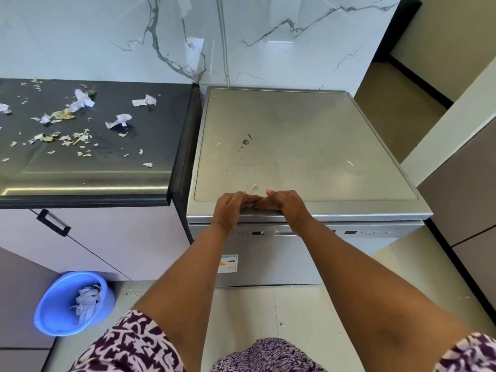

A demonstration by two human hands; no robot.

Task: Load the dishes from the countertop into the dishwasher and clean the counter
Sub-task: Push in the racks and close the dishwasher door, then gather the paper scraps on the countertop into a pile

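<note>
We see both hands meeting at the front edge of the dishwasher (303, 146) top: left hand (233, 208) and right hand (285, 206), fingers curled, fingertips touching; whether they pinch anything, we cannot tell. Paper scraps (80, 102) litter the countertop (161, 124).

Bright, even daylight filled the wide-angle kitchen view.
Glare sat on the marble wall (268, 41) at twelve o'clock, and a pale sheen streaked the dark countertop (88, 181) edge at nine o'clock. Shadows were soft. Straight lines bowed toward the frame's edges; the patterned sleeves (128, 345) at six o'clock looked slightly soft.
</note>
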